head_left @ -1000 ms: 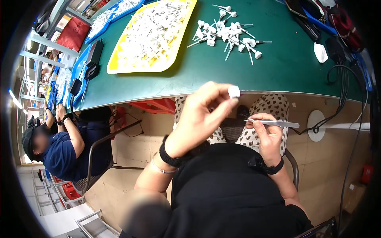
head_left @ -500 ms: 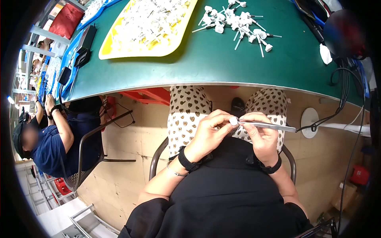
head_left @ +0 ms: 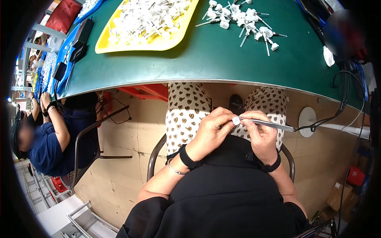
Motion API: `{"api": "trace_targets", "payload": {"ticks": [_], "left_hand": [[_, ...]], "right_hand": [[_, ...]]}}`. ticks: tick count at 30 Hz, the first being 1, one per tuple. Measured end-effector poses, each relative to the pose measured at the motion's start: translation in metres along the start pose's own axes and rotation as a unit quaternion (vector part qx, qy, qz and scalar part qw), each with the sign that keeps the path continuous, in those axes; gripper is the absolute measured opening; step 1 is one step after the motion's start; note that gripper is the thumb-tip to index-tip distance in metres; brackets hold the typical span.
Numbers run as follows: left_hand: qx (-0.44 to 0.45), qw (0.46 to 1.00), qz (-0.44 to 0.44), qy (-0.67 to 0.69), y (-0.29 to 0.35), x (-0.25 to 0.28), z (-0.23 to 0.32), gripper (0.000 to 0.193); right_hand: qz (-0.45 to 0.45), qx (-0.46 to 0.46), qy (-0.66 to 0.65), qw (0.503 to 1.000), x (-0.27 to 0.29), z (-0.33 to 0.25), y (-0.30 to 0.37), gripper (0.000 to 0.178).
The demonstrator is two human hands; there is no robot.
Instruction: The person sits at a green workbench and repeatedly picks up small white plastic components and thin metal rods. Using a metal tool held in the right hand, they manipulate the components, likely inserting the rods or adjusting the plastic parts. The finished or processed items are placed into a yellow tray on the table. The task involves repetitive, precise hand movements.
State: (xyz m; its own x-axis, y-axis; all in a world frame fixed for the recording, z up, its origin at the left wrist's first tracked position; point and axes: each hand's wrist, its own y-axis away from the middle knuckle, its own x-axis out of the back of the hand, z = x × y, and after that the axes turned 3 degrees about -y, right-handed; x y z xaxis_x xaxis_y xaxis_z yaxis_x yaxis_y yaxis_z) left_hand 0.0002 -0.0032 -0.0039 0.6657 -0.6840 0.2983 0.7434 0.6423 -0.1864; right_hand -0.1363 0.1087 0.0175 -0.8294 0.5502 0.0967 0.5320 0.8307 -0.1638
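My left hand (head_left: pixel 212 131) pinches a small white plastic piece (head_left: pixel 236 120) above my lap. In my right hand (head_left: pixel 262 135) lies a pair of metal tweezers (head_left: pixel 274 125), gripped between thumb and fingers with its tips close to the white piece and its back end pointing right. Whether the tips touch the piece I cannot tell. On the green table beyond, a loose pile of white plastic pieces with thin stems (head_left: pixel 248 20) lies to the right of a yellow tray (head_left: pixel 104 45) full of similar pieces.
The table edge (head_left: pixel 222 82) runs just beyond my hands. Black cables (head_left: pixel 346 87) hang at its right end, near a white crumpled item (head_left: pixel 328 56). At the left stand a black device (head_left: pixel 82 37) and blue trays. A seated co-worker in dark blue (head_left: pixel 51 142) is at the left.
The white piece has turned a little in my fingers, showing its round face more. My hands stay nearly in place, and the view has shifted slightly.
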Motion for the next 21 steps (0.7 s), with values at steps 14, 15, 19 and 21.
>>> {"api": "trace_targets", "payload": {"ticks": [14, 15, 19, 21], "left_hand": [[0.003, 1.0, -0.011, -0.006, -0.0003, 0.0007, 0.0019, 0.013], [0.003, 1.0, -0.012, -0.005, 0.0, 0.0005, 0.0013, 0.013], [0.01, 1.0, -0.012, 0.007, 0.0014, -0.0009, -0.0016, 0.013], [0.008, 1.0, -0.009, 0.004, 0.0014, -0.0006, -0.0005, 0.012]], "right_hand": [[-0.008, -0.003, 0.016, 1.0, 0.0, -0.0044, -0.0013, 0.007], [-0.006, -0.006, 0.014, 1.0, 0.0, -0.0047, -0.001, 0.007], [-0.004, -0.026, -0.001, 1.0, 0.0006, -0.006, -0.0003, 0.007], [-0.003, -0.029, -0.006, 1.0, 0.0011, -0.0049, -0.0003, 0.006]]}}
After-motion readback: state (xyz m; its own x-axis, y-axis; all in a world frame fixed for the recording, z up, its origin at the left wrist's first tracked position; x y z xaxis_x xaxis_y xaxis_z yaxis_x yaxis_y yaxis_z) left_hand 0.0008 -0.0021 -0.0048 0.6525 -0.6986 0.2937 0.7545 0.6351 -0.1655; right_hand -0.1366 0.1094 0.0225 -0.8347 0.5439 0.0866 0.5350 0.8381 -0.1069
